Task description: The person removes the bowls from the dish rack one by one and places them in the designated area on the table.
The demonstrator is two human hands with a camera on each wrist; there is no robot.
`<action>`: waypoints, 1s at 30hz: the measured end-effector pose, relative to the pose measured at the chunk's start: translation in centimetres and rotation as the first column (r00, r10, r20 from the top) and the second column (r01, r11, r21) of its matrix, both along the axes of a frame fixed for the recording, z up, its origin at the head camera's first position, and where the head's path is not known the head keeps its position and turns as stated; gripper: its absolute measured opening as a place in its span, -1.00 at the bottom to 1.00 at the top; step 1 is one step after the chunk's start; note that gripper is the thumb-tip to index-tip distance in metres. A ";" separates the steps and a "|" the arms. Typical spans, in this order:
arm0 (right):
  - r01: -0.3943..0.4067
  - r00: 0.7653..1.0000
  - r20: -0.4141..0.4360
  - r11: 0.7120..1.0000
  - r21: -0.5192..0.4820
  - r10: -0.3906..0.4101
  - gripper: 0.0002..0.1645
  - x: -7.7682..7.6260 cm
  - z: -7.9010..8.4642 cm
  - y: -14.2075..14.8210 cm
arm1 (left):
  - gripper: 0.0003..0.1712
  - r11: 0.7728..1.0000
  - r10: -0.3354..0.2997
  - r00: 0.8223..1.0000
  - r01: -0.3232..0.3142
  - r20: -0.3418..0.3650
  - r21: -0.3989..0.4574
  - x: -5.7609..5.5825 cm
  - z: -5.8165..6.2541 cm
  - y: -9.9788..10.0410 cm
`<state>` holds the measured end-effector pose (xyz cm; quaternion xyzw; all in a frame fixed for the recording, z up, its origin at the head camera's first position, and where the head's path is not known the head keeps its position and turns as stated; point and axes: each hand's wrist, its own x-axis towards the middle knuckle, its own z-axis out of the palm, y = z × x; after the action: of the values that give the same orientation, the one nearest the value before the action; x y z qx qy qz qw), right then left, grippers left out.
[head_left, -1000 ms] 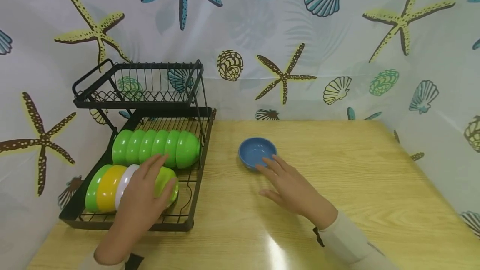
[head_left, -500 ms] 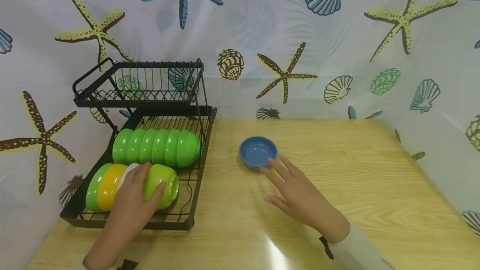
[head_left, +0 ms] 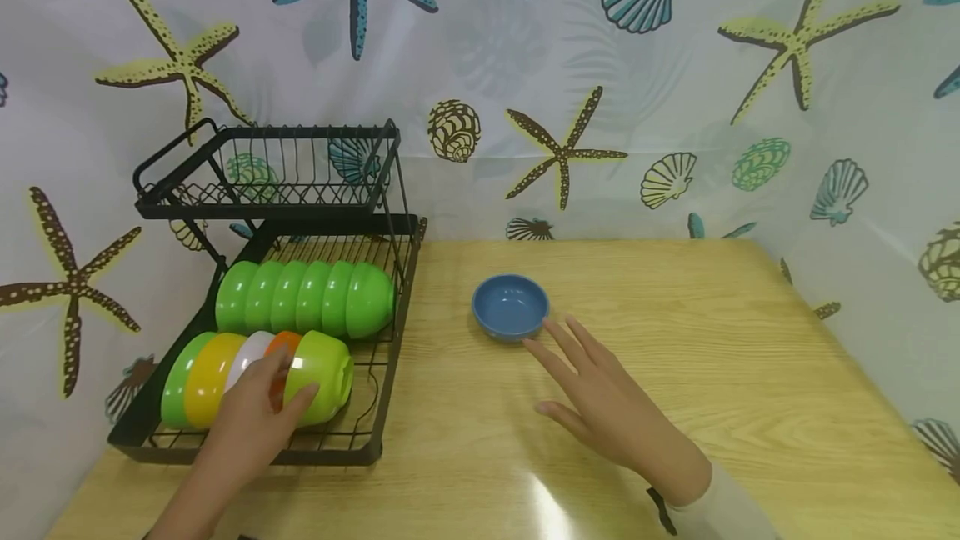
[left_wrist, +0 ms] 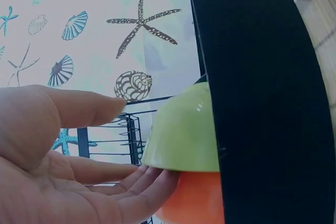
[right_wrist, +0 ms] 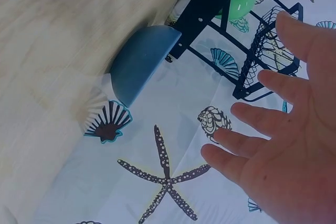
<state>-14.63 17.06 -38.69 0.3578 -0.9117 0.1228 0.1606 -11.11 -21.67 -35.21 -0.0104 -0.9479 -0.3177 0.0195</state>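
My left hand (head_left: 251,415) is at the front row of bowls in the black dish rack (head_left: 367,450). Its fingertips meet the rim of a yellow-green bowl (head_left: 322,377), where an orange bowl (left_wrist: 197,198) sits against it. The thumb stands apart from the bowl's outer side in the left wrist view. White (head_left: 246,357), yellow (head_left: 212,377) and green (head_left: 180,382) bowls follow to the left, all on their sides. My right hand (head_left: 611,407) hovers with spread fingers over the table, close to a small blue bowl (head_left: 510,307), and holds nothing.
Behind the front row lies a row of several green bowls (head_left: 303,298). An upper wire tier (head_left: 262,211) rises over the rack's back part. The wooden table (head_left: 675,298) meets a patterned cloth (head_left: 495,48) at the back and sides.
My left hand has come down toward the viewer, its fingers now at the yellow-green bowl's rim. The right hand has drawn slightly down and right, away from the blue bowl.
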 end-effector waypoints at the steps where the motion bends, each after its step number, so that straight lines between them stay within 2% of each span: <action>1: -0.001 1.000 -0.001 1.000 0.002 0.001 -0.15 0.1 -0.1 0.1 | -0.26 1.000 -0.001 1.000 0.001 0.010 -0.002 0.0 0.0 -0.1; 5: 0.002 1.000 -0.008 1.000 0.020 -0.002 -0.15 0.5 -0.3 0.4 | -0.24 1.000 0.004 0.998 -0.005 0.059 0.006 0.0 -0.1 -0.3; 9: 0.005 0.999 -0.037 1.000 0.029 -0.004 -0.15 0.7 -0.5 0.7 | -0.28 0.999 0.038 0.995 -0.042 0.096 0.032 -0.1 -0.4 -0.4; 12: 0.011 0.999 -0.045 0.999 0.034 -0.009 -0.16 0.7 -0.6 0.9 | -0.35 0.997 0.062 0.994 -0.066 0.094 0.045 -0.2 -0.7 -0.5; 19: 0.021 0.999 -0.045 0.999 0.027 -0.019 -0.15 0.8 -0.4 1.7 | -0.47 0.991 0.063 0.992 -0.076 0.108 0.113 -0.5 -1.2 -1.0; 30: 0.013 0.999 0.034 1.000 -0.003 -0.013 -0.15 0.8 -0.4 2.1 | -0.57 0.983 0.065 0.995 -0.077 0.080 0.167 -0.8 -1.8 -1.5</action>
<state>-13.79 19.17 -39.06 0.3495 -0.9163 0.1294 0.1464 -11.93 -23.17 -36.96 0.0368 -0.9172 -0.3966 -0.0036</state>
